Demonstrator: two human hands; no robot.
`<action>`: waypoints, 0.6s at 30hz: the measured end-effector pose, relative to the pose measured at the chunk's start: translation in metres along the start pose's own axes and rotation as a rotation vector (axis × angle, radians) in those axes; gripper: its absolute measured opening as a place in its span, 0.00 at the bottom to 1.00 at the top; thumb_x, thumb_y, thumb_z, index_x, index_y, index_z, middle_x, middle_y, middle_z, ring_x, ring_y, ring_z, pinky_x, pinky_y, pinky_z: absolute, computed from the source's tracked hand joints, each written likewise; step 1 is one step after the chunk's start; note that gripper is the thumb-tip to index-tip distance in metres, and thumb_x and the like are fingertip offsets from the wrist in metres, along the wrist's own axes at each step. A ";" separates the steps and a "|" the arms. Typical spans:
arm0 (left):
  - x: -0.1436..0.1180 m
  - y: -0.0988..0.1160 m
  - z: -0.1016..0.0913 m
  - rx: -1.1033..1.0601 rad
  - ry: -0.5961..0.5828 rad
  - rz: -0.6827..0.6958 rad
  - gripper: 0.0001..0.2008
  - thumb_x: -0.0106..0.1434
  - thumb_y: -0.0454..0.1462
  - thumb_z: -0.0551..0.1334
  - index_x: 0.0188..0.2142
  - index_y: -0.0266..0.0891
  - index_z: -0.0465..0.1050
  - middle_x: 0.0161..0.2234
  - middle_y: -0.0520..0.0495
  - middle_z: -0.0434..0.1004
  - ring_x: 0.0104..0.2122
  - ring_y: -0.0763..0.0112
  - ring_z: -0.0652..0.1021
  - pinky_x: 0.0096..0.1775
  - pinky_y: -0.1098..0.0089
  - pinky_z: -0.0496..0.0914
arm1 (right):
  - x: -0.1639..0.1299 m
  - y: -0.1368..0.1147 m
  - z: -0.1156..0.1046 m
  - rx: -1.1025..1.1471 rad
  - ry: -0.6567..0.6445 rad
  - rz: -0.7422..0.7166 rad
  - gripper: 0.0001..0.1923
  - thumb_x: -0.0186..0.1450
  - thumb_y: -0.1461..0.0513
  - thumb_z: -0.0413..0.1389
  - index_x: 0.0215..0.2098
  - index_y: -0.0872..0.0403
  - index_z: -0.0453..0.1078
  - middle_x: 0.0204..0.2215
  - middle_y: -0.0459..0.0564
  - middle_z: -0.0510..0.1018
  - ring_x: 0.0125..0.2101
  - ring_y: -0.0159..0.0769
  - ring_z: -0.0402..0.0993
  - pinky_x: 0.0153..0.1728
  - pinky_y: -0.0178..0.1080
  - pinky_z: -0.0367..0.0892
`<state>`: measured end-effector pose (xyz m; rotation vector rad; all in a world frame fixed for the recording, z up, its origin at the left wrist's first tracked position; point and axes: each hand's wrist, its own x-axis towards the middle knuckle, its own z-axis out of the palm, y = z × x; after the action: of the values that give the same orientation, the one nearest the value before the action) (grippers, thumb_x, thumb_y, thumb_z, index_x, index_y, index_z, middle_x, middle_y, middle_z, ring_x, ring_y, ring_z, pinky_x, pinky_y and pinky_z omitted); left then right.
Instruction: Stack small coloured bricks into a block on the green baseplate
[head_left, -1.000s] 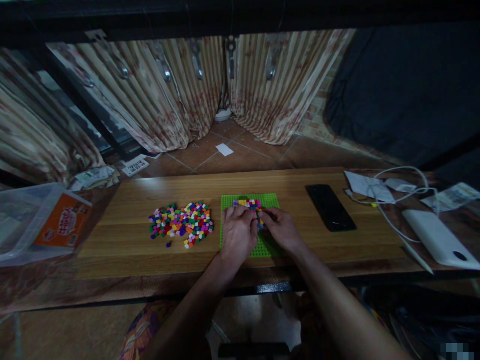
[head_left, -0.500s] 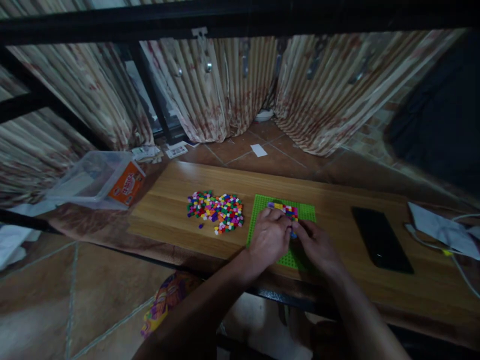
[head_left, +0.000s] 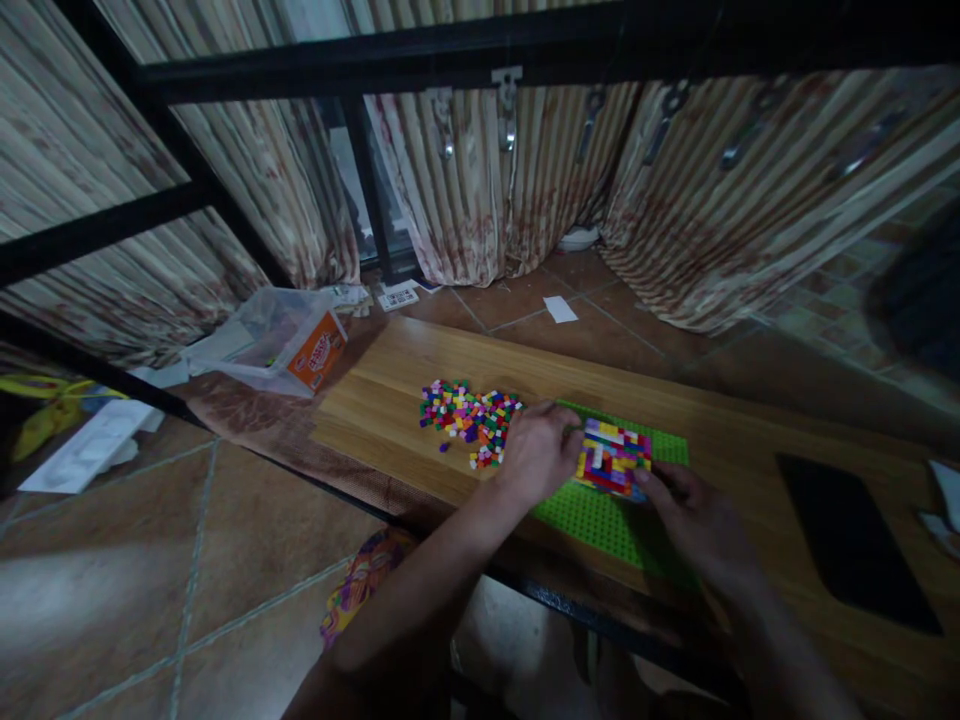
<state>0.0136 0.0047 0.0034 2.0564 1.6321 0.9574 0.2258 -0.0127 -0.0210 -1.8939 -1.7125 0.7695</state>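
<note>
A multicoloured slab of small toy bricks (head_left: 611,458) sits on the green studded baseplate (head_left: 600,520). My right hand (head_left: 697,515) is at the slab's right edge, thumb and fingers closed on its near right corner. My left hand (head_left: 536,450) is just left of the slab, over the baseplate's left edge and near the loose bricks. Its fingers are curled together, and anything between them is hidden. To the left, a pile of loose coloured bricks (head_left: 469,415) lies spread on the wooden tabletop (head_left: 375,400).
A dark flat phone-like slab (head_left: 855,540) lies on the table at the right. Beyond the table's left end stands a clear plastic box (head_left: 270,340) with an orange label. Striped curtains (head_left: 465,200) hang behind a black metal bar (head_left: 420,70).
My left hand has moved off the brick slab to the left, uncovering most of it. My right hand stays by the slab's right side. The view has turned left.
</note>
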 end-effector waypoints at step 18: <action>-0.016 -0.092 -0.085 0.299 -0.317 -0.242 0.06 0.54 0.33 0.62 0.31 0.41 0.79 0.31 0.47 0.81 0.33 0.65 0.78 0.37 0.70 0.69 | 0.004 0.006 -0.005 -0.126 0.120 0.003 0.28 0.62 0.44 0.48 0.45 0.56 0.75 0.36 0.57 0.81 0.36 0.48 0.78 0.37 0.45 0.70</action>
<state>-0.1129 0.0031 0.0005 2.0008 1.8742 0.3025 0.2342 -0.0089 -0.0219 -1.9838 -1.7196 0.5482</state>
